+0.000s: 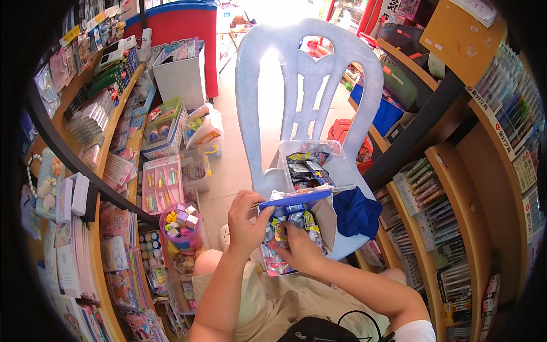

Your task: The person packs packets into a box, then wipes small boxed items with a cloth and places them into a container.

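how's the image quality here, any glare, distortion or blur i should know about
In the head view, light beyond the chair is blown out to white; the right-hand shelves bow with wide-lens distortion, and the corners go black; the left hand, right hand and box look evenly lit, without obvious motion blur.

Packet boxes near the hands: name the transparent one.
The clear plastic box on the light-blue plastic chair; the blue-flapped cardboard box held by the left hand is opaque.
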Available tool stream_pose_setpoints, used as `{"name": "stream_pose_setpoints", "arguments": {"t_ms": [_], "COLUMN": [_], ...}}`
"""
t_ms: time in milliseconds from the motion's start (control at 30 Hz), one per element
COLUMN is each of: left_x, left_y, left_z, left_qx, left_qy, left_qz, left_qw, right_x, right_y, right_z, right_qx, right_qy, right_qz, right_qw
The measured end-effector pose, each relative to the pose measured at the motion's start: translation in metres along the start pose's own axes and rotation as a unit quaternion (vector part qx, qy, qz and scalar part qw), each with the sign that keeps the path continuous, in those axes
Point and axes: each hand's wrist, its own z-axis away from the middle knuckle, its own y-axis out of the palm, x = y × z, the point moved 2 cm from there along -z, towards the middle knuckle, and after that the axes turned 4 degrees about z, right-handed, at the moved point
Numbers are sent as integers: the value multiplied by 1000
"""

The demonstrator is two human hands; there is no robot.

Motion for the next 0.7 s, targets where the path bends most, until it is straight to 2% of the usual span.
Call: {"name": "stream_pose_setpoints", "arguments": {"t_ms": [33, 133, 233, 367, 467, 600, 700], "left_x": [0, 4, 8, 7, 4, 7, 7], "left_y": [1, 1, 1, 1, 1, -1, -1], "left_z": [0, 2, 3, 2, 2, 2, 2], "left_qx": [-3, -10, -16, -20, -21, -13, -7], "left_qy": [-2, 11, 23, 26, -10, -4, -9], "left_qz": [3, -3, -12, -11, 13, -7, -1], "left_qw": [1000, 1000, 1000, 999, 1000, 1000, 1000], "right_x": [-3, -9, -14, 2, 10, 12, 10], "right_y": [3, 8, 13, -7, -22, -35, -43], "right_z": [-5, -23, -34, -37, -35, -16, -11], "right_qx": [12, 97, 89, 164, 227, 185, 45], "right_qy": [-3, 101, 91, 172, 205, 143, 40], "right_qz": [-3, -37, -45, -187, -304, -339, -379], "right_qw": [1000, 989, 991, 953, 902, 912, 924]}}
